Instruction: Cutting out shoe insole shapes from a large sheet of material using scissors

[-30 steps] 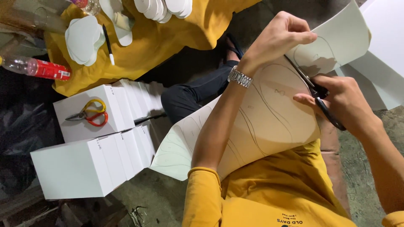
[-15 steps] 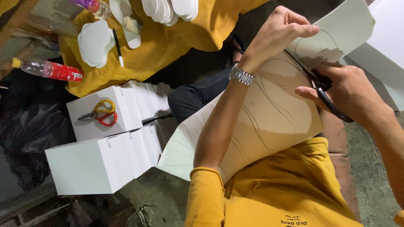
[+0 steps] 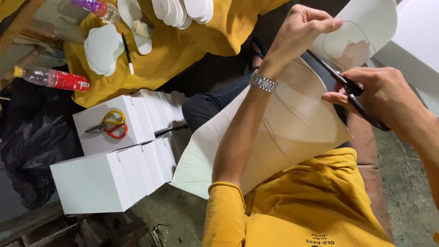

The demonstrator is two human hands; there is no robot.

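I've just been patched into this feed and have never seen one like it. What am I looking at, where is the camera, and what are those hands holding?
There is no machine here: a person works with two bare hands, and the single camera sits on their head, looking down. The left hand, with a metal wristwatch, pinches the top edge of a large white sheet marked with pencilled curves. The right hand holds black scissors, their blades at the sheet along a drawn line. To the left stand white boxes; on one lies a pair of scissors with yellow and red handles. Beyond, a yellow cloth carries white cut-out shapes and a black pen, with a red-labelled bottle beside it.
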